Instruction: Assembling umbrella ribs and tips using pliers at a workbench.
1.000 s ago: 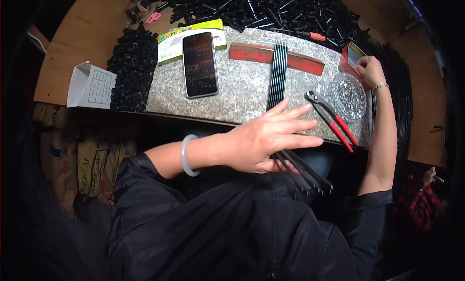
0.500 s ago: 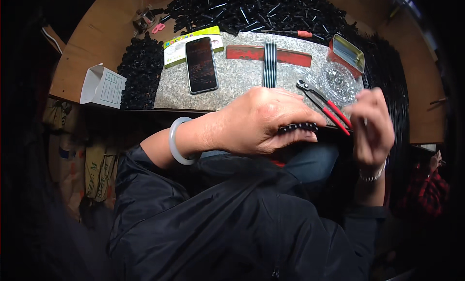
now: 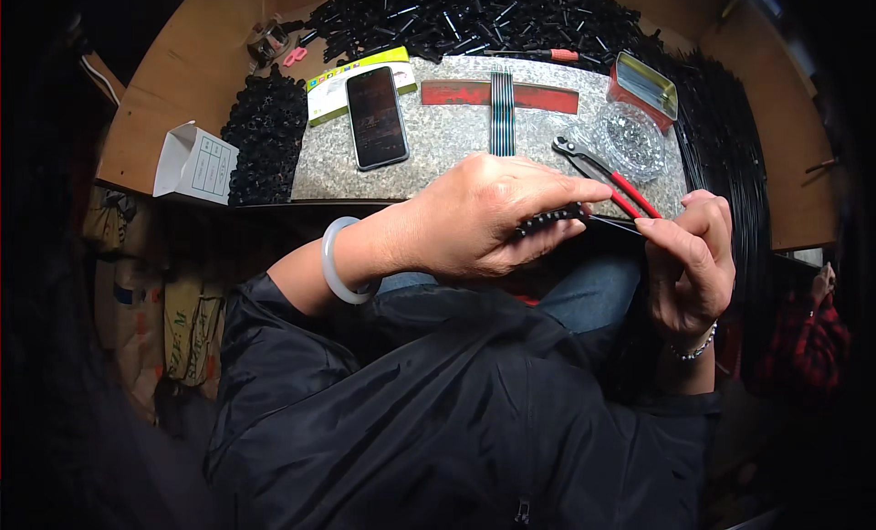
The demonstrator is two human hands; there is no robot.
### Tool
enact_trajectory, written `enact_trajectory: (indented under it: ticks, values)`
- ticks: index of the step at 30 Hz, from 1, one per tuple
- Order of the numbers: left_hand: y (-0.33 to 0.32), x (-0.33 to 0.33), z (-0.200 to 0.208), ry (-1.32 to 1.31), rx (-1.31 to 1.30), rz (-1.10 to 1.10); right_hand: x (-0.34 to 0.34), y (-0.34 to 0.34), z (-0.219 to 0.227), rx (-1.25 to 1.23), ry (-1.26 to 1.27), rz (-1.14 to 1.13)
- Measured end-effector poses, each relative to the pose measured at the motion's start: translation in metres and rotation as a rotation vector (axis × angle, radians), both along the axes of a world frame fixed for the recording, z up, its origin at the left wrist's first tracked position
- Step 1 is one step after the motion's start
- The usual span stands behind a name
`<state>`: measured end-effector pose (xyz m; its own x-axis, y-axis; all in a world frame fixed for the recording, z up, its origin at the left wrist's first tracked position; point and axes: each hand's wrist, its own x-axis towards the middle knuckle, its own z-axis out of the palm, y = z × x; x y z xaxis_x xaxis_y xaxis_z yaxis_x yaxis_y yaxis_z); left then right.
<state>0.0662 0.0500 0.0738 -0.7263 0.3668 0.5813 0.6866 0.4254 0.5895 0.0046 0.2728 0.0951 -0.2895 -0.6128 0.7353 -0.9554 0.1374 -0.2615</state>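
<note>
While the left hand [image 3: 474, 221] clamps a ribbed black strip [image 3: 547, 221] over the lap, I see the right hand [image 3: 691, 261] pinching its thin end — probably for tension. Pliers [image 3: 602, 172] lie just beyond the grip on the bench [image 3: 438, 146].

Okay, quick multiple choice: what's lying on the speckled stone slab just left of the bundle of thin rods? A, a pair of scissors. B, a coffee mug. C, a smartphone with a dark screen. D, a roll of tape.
C: a smartphone with a dark screen lies flat on the speckled stone slab, left of the bundle of thin rods; no scissors, mug or tape lie there.
</note>
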Motion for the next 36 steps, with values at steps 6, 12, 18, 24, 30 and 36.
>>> enact_trajectory:
  ticks: [6, 12, 18, 24, 30, 36]
  values:
    - [-0.004, -0.003, -0.004, 0.042, -0.042, -0.023, 0.002, -0.001, 0.001, 0.002, 0.001, -0.007]
    - [0.0, 0.002, -0.001, -0.059, 0.001, -0.005, 0.003, 0.002, 0.001, 0.006, -0.003, -0.019]
    - [0.0, -0.002, -0.007, 0.039, -0.008, -0.015, 0.003, 0.002, 0.001, 0.006, -0.006, -0.031]
    - [-0.002, -0.003, -0.007, 0.062, -0.067, 0.02, 0.003, -0.002, 0.0, 0.003, -0.014, 0.005]
    - [-0.005, -0.006, -0.011, 0.129, -0.11, 0.052, 0.001, -0.004, 0.002, -0.002, -0.039, 0.016]
    - [-0.006, -0.006, -0.011, 0.165, -0.11, 0.051, 0.0, -0.006, 0.001, 0.0, -0.062, 0.036]
